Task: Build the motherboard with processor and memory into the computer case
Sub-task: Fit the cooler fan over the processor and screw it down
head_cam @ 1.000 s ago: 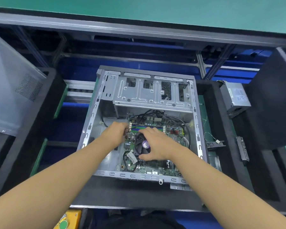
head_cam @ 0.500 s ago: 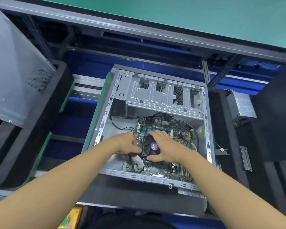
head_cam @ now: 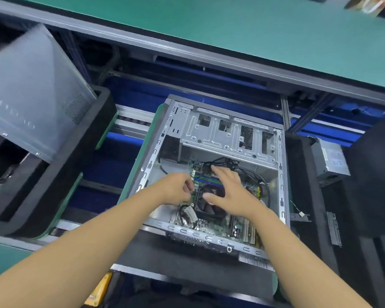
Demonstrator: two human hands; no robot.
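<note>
Seemingly seating step: motherboard [head_cam: 209, 227] lay in case [head_cam: 152, 161], left hand [head_cam: 176, 190] curled at its edge, grip unclear, right hand [head_cam: 233, 193] spread open over fan [head_cam: 208, 208]; next probably needed aligning screw holes

The right hand [head_cam: 233, 194] lay spread over the motherboard [head_cam: 211, 227], hiding its middle and part of the cooler fan [head_cam: 209, 211]. The left hand [head_cam: 176, 190] curled its fingers at the board's left edge; whether they pinched anything could not be told. The grey side panel [head_cam: 31, 96] at the left was blurred and cut by the picture's edge, its lettering unreadable. The label on the power supply [head_cam: 330, 157] was too small to read. A yellow object [head_cam: 98, 290] showed only partly behind the left forearm
</note>
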